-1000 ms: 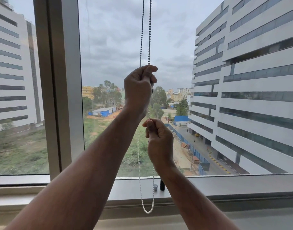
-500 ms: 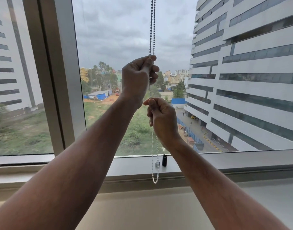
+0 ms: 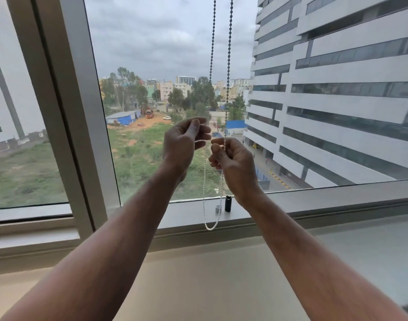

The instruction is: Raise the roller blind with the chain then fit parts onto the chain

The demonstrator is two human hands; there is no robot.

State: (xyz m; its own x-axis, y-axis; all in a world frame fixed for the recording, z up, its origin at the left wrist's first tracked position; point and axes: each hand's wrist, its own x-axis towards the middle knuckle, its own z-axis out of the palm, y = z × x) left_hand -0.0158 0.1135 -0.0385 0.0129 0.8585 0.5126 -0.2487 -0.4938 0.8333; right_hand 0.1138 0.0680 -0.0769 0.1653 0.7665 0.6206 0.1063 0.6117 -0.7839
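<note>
A beaded blind chain (image 3: 228,66) hangs in two strands in front of the window glass, and its white loop (image 3: 211,227) ends just below the sill's front edge. My right hand (image 3: 235,161) is closed around the right strand at mid height. My left hand (image 3: 185,141) is beside it at about the same height. Its fingers are spread, and the left strand runs past the fingertips. Two small parts stand on the sill (image 3: 314,200) behind the loop: a short grey piece (image 3: 218,208) and a black cylinder (image 3: 228,203). The blind itself is out of view above.
A thick grey window post (image 3: 66,112) stands to the left of the hands. A beige ledge (image 3: 198,274) lies below the sill, under my forearms. Outside the glass are office blocks and a green lot.
My left hand has dropped from above the right hand to level with it, and its fingers have loosened off the chain. The two strands now hang further apart.
</note>
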